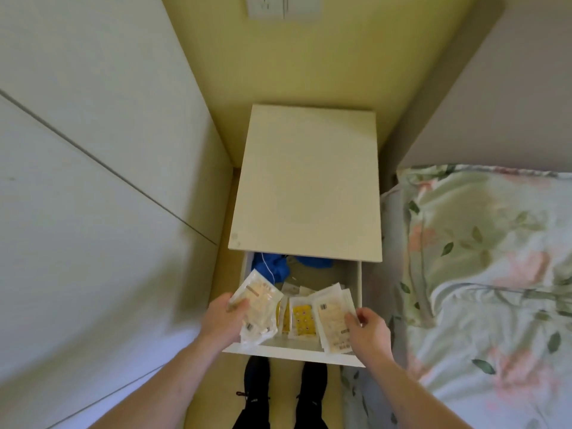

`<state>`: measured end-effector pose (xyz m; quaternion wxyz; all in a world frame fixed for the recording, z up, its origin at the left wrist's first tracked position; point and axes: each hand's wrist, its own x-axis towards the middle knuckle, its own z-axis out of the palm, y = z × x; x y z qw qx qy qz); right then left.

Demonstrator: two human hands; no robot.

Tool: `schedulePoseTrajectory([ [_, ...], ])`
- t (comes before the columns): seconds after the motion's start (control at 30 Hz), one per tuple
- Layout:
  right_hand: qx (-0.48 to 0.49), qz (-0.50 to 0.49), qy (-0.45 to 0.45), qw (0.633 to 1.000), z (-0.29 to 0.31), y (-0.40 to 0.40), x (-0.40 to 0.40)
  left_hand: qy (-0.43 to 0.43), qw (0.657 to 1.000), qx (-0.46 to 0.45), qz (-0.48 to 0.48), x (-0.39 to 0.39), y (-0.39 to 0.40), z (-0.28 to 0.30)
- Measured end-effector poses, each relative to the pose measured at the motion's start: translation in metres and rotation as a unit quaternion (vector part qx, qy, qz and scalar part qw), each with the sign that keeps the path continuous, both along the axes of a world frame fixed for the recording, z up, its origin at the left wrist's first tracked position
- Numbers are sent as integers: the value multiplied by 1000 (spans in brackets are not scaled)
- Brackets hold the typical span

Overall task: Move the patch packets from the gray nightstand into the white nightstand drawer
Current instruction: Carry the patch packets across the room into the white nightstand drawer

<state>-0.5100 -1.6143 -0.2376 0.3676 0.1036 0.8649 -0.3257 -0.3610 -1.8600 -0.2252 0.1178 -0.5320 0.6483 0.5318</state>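
Beside the floral bed [483, 258], each hand [224, 317] [368, 328] grips patch packets [257, 305] over the open drawer [294, 354], blue cloth [278, 264] behind.

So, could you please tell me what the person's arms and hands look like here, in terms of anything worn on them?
Both forearms are bare as far as the frame shows: no sleeves reach into view. The left hand and the right hand wear no gloves, and no watch, bracelet or ring is visible on either. Nothing else marks them out.
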Motion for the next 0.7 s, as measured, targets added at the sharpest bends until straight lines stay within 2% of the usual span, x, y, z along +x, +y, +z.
schedulePoseTrajectory([
  [0.17,26,5,-16,1000,-76,-22,-6,2,998,-23,-66,-12,-7,-66],
  [0.33,52,21,-19,998,-128,-30,5,4,992,-61,-107,-11,-10,-106],
  [0.53,75,22,-24,997,-150,-28,19,-24,973,-132,-185,-16,-14,-126],
  [0.7,89,38,-21,995,-145,-24,16,-68,926,-200,-313,-22,-10,-131],
])
